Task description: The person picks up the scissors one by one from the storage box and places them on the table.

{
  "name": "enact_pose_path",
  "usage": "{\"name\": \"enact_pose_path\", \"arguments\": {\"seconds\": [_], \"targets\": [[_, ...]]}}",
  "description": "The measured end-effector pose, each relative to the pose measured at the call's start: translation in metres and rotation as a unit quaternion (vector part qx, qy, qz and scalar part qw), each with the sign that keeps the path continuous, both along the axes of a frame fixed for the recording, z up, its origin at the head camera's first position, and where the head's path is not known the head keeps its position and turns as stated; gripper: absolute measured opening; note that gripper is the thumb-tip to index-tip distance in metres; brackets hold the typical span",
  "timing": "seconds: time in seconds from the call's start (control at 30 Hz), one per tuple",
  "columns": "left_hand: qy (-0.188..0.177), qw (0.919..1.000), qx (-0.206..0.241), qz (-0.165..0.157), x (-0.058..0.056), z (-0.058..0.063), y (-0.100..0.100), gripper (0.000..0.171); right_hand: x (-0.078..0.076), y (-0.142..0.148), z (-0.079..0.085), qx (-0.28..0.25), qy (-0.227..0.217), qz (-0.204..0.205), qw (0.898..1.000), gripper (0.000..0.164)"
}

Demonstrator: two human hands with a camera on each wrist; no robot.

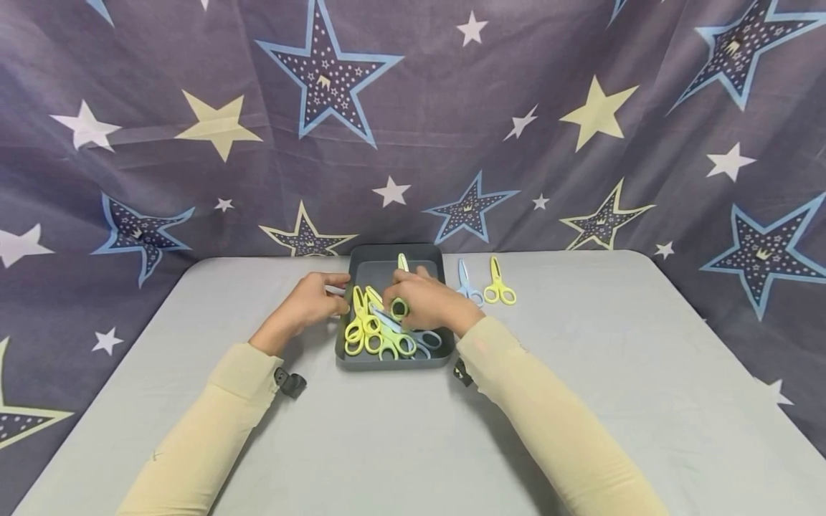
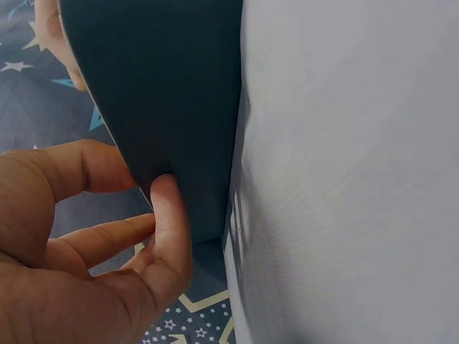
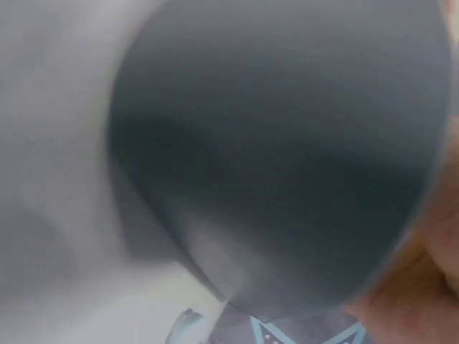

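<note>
Pointing blades-away: green scissors, long axis fore-and-aft | right grip: holding them | left grip: pinching tray rim

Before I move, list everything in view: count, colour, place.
Table: 1, light grey, foreground
Backdrop: 1, purplish grey with stars, behind the table
Tray: 1, dark grey, near the table's far edge
Scissors pile: several (overlap hides the count), yellow, green and blue, in tray
Held scissors: 1, yellow-green, over the tray
Blue scissors: 1, blue, on table right of tray
Yellow scissors: 1, yellow, right of blue pair
Wrist devices: 2, black, at the wrists
Sleeves: 2, cream, on forearms
Left hand: 1, pinching the tray's left wall
Right hand: 1, gripping the held scissors
</note>
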State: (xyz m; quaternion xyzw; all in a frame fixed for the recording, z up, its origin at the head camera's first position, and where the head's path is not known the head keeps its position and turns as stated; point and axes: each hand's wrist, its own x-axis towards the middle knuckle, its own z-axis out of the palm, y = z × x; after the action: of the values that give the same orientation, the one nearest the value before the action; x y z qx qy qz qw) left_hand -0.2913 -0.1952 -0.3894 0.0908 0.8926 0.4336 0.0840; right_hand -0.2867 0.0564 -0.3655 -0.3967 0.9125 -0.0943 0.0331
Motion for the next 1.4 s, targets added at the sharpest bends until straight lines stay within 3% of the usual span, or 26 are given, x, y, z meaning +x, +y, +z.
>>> {"name": "enact_pose_path", "arguments": {"seconds": [0.37,0.7,0.97,1.4], "targets": [[0.0,1.0,0.009,0.0,0.0,-0.002,0.0,0.075,0.003,0.014,0.013,0.005,0.063,0.018,0.998,0.035],[0.003,1.0,0.006,0.001,0.0,-0.002,0.001,0.074,0.004,0.048,0.021,-0.011,0.066,-0.016,0.998,0.038],[0.0,0.9999,0.014,-0.001,-0.001,-0.003,-0.001,0.074,-0.002,0.081,0.016,-0.034,0.06,-0.051,0.996,0.036],[0.003,0.9999,0.015,-0.002,-0.002,-0.004,-0.001,0.073,-0.004,0.127,0.013,-0.043,0.063,-0.059,0.995,0.03]]}}
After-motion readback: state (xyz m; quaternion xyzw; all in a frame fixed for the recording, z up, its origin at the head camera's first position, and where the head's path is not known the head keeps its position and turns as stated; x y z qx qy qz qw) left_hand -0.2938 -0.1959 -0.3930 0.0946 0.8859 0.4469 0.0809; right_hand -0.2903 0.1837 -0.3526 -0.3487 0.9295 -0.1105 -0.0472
